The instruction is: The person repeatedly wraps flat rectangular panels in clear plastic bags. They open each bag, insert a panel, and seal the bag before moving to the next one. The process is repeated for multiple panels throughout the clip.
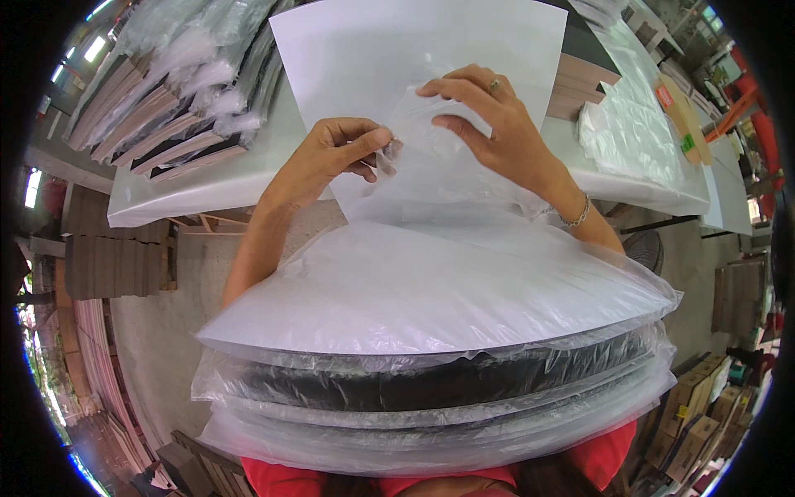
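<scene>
My left hand [344, 151] pinches a crumpled edge of clear plastic film [386, 159] between thumb and fingers. To its right, my right hand [489, 116] hovers with thumb and fingers apart, fingertips close to or touching more of the thin film; exactly where they meet is hard to make out. Under both hands lies a large white sheet [348, 58], which covers part of the table. Close to my body a thick pile of plastic-wrapped sheets [439, 290] spreads wide, white on top with black layers below.
Several plastic-wrapped bundles of boards [174, 99] sit on the white-covered table [157, 199] at left. At right are a stack of dark-topped boards [580, 74], clear plastic bags [629, 132] and a cardboard piece [683, 116]. Brown stacks [116, 265] stand beyond at left; cartons [691, 431] at lower right.
</scene>
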Available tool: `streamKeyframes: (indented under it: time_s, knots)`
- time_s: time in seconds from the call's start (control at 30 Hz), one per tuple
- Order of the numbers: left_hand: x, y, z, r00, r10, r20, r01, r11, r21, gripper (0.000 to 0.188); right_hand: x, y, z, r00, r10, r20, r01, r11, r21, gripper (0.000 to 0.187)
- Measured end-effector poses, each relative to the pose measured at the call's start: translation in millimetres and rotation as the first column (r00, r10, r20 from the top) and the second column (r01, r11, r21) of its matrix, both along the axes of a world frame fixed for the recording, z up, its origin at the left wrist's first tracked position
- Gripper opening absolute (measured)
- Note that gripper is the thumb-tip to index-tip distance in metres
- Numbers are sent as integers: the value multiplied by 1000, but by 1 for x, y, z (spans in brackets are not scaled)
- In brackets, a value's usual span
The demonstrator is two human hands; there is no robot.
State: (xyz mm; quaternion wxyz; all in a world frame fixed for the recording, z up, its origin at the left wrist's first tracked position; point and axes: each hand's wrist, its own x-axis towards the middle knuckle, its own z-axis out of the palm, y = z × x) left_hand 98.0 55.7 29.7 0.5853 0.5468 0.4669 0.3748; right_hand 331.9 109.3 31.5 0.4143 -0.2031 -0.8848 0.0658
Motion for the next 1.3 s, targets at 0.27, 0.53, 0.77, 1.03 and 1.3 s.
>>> streamKeyframes:
  time_s: [0.27, 0.53, 0.77, 1.03, 1.3]
  knots:
    - [6, -8, -8, 988, -132, 78, 134, 991, -16, 28, -8, -29, 2, 993, 84, 85, -83, 996, -16, 40]
    - [13, -12, -4, 990, -113, 80, 111, 993, 27, 27, -13, -31, -9, 995, 94, 39, -98, 989, 110, 28]
    - [1, -12, -16, 965, -115, 236, 128, 991, -40, 24, -12, -33, -11, 920, 341, -192, -385, 876, -291, 17]
    - [-21, -7, -31, 974, -96, 206, 112, 991, -68, 26, -11, -35, -15, 927, 212, -310, -354, 766, -536, 20]
    - [-1, -13, -25, 964, -187, 189, 211, 970, -118, 29, -29, -45, -41, 991, 134, -3, -133, 990, 53, 25]
